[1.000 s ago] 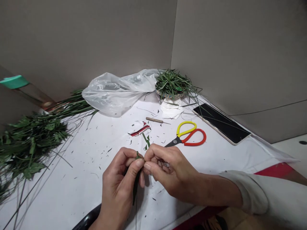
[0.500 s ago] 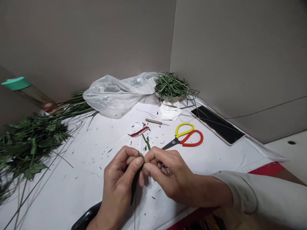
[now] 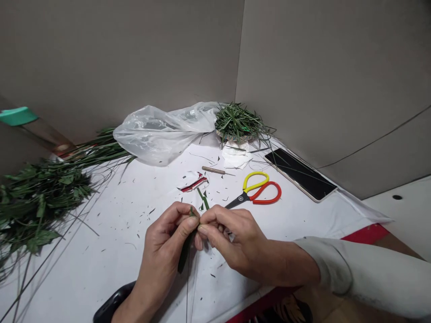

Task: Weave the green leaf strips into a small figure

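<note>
My left hand (image 3: 161, 255) and my right hand (image 3: 232, 242) meet over the white table (image 3: 111, 251), both pinching one narrow green leaf strip (image 3: 184, 255). The strip's top pokes out between my thumbs, and its lower end hangs below my left palm. My fingertips touch each other around the strip. A white sleeve covers my right forearm.
Yellow-and-red scissors (image 3: 257, 193) lie just beyond my right hand, beside a dark phone (image 3: 299, 174). Further back are a thin wooden tool (image 3: 214, 170), a red-white wrapper (image 3: 192, 183), white tissue (image 3: 237, 157), a clear plastic bag (image 3: 161, 132) and a bowl of cut leaves (image 3: 237, 122). Leafy stems (image 3: 37, 202) fill the left.
Both hands stay pinched on the strip. The view has drifted slightly, so the hands and table objects sit a little further left and higher.
</note>
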The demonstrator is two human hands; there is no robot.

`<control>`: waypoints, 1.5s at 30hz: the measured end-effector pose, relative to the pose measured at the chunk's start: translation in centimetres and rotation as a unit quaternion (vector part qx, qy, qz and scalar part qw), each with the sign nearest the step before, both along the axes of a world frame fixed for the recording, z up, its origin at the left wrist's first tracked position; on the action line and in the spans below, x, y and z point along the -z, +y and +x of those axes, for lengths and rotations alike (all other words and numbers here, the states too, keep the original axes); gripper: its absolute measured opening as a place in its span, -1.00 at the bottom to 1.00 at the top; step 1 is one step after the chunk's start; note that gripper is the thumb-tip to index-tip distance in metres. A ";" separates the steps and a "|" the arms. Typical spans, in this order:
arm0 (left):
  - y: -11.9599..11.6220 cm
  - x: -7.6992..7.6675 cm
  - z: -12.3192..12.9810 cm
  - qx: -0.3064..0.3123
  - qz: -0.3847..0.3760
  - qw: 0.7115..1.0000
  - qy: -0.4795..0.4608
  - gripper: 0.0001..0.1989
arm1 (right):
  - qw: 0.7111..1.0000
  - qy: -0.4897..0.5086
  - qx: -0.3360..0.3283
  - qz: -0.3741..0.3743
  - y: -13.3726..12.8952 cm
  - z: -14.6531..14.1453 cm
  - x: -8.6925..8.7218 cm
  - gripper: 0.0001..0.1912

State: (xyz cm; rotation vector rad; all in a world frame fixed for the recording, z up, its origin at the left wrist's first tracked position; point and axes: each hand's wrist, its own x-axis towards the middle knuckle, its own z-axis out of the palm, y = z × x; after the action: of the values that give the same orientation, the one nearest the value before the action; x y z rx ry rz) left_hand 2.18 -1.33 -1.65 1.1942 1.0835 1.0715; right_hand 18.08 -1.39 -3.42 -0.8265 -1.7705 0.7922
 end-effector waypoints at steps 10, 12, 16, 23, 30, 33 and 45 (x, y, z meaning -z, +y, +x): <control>0.1 0.0 -0.5 -0.021 -0.006 1.000 0.001 -0.85 | 0.992 -0.032 -0.019 0.117 0.8 1.7 -1.5 -0.81; 0.2 0.1 -0.5 -0.023 -0.009 1.000 -0.013 -0.85 | 0.989 -0.023 -0.042 0.140 1.0 2.1 -1.7 -0.76; 0.2 0.2 -0.5 -0.029 -0.019 0.999 -0.041 -0.87 | 0.988 -0.037 -0.024 0.148 1.3 2.0 -1.7 -0.69; -0.1 0.0 -0.3 -0.039 -0.019 0.998 -0.037 -0.83 | 0.991 -0.084 0.020 0.102 1.3 1.3 -1.9 -0.92; -0.2 -0.1 -0.6 -0.048 -0.026 0.998 0.017 -0.90 | 0.984 -0.173 -0.024 0.039 1.9 1.8 -1.9 -0.88; 0.0 0.1 -1.1 -0.032 -0.037 0.999 0.018 -0.88 | 0.975 -0.198 -0.071 0.068 2.3 2.2 -2.1 -0.81; 1.2 -0.7 -1.3 0.020 -0.077 0.997 0.005 -0.79 | 0.934 -0.228 -0.054 0.270 3.3 3.1 -2.4 -0.66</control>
State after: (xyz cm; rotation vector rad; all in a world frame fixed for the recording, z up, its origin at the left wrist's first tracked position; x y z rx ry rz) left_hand 0.87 -0.11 -0.91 1.0947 1.1237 0.9346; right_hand 21.15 1.94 -1.00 -0.5654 -2.3124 0.1461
